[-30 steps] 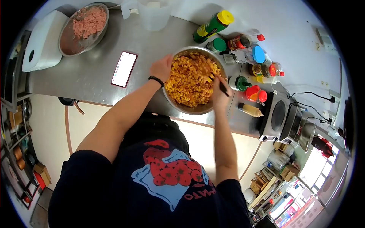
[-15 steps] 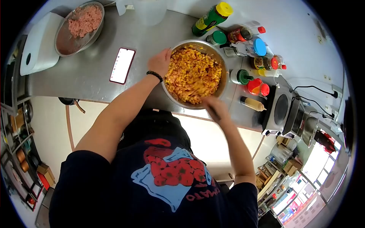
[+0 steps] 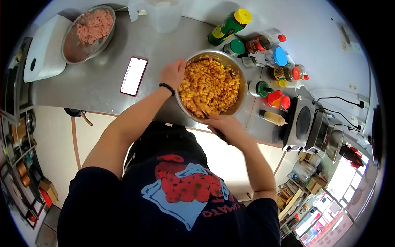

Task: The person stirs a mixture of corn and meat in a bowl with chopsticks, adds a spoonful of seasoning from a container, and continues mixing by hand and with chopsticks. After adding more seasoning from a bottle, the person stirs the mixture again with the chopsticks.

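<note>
A large steel bowl (image 3: 243, 96) stands near the counter's front edge, filled with a corn mixture (image 3: 212, 84) of yellow kernels coated in orange-red. My left hand (image 3: 173, 74), with a dark beaded bracelet at the wrist, is closed on the bowl's left rim. At the near rim, my right hand (image 3: 228, 127) is wrapped round a dark-handled utensil (image 3: 221, 135). The handle's end sticks out below the fist. Its working end reaches into the mixture at the bowl's near left side, blurred and partly buried, so its shape cannot be made out.
Left of the bowl lies a phone (image 3: 133, 76) with a lit screen. A bowl of minced meat (image 3: 94, 29) rests farther left, beside a white box (image 3: 46, 48). Several jars and bottles, among them a green bottle (image 3: 226, 29), line the right. A hotplate (image 3: 303, 122) stands beyond them.
My right hand has moved left and toward me along the near rim, with the utensil in it. My left hand stays on the rim. The whole view has shifted slightly.
</note>
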The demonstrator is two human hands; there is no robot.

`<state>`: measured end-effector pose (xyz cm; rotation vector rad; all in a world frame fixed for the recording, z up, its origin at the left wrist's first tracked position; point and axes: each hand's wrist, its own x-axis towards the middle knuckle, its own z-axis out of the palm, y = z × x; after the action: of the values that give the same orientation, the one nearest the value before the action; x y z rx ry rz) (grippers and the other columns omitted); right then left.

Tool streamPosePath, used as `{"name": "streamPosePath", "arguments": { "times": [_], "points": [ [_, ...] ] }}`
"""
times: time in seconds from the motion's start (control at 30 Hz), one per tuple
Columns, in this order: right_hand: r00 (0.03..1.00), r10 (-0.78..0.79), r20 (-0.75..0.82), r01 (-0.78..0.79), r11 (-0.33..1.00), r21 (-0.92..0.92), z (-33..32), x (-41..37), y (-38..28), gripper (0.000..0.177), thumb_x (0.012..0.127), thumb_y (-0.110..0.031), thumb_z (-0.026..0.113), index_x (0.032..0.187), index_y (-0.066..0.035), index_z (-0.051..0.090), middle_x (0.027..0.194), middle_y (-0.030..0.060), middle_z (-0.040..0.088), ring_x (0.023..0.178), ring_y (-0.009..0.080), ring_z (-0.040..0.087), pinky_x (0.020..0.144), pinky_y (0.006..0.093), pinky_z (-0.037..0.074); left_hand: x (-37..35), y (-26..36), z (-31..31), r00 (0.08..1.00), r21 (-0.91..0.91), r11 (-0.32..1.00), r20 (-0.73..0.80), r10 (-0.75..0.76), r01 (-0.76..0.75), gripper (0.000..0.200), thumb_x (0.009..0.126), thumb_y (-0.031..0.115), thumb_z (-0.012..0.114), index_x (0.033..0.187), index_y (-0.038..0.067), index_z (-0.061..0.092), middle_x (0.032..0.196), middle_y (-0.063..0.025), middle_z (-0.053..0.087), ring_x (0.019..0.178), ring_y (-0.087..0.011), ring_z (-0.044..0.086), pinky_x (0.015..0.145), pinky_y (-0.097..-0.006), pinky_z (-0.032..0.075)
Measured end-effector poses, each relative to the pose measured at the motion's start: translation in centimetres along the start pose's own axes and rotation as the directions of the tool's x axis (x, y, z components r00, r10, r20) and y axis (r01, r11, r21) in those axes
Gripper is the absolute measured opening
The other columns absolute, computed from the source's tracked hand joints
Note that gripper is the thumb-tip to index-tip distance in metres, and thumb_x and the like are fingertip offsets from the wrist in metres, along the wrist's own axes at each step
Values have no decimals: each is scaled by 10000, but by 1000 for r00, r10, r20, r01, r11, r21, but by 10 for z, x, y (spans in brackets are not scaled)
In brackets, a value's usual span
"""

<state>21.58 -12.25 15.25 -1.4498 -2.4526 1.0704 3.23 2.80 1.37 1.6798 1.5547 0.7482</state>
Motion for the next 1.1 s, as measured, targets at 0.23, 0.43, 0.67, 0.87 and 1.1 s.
{"name": "streamPosePath", "arguments": {
  "times": [0.23,0.43,0.67,0.87,1.1],
  "points": [
    [922,-208,327,136,964,230,-51,115,30,160,831,-166,588,960,-110,664,842,108,656,743,247,619,695,345,478,62,9,3,918,-109,987,393,-64,115,462,880,473,441,1056,85,621,952,-135,649,868,-275,604,777,-349,454],
    [983,179,-30,-173,975,140,-122,140,107,178,839,-158,608,978,-68,674,899,54,665,773,122,593,726,247,471,95,4,23,815,-236,969,575,77,75,387,881,356,544,1095,42,622,902,-82,663,782,-154,600,722,-285,458],
    [829,469,-304,-238,789,567,-84,18,162,220,863,-125,601,1044,-6,640,896,38,657,814,99,593,745,222,466,65,-18,-5,947,-244,969,318,54,26,334,856,281,564,1090,51,623,881,-89,669,776,-170,611,701,-297,460],
    [637,416,-649,-262,909,325,9,-23,96,172,841,-69,597,998,-32,658,866,132,677,776,171,659,685,261,497,7,-14,-13,975,-215,964,-116,-187,159,364,857,317,561,1079,35,621,859,-100,673,784,-191,629,711,-310,465],
    [672,397,-625,-156,901,404,76,-3,27,140,811,-50,620,942,-15,657,858,159,666,758,244,665,658,290,507,-38,-11,0,906,-285,923,-261,-334,258,419,886,339,525,1137,6,574,942,-141,655,859,-257,619,755,-328,460]
  ]
}}
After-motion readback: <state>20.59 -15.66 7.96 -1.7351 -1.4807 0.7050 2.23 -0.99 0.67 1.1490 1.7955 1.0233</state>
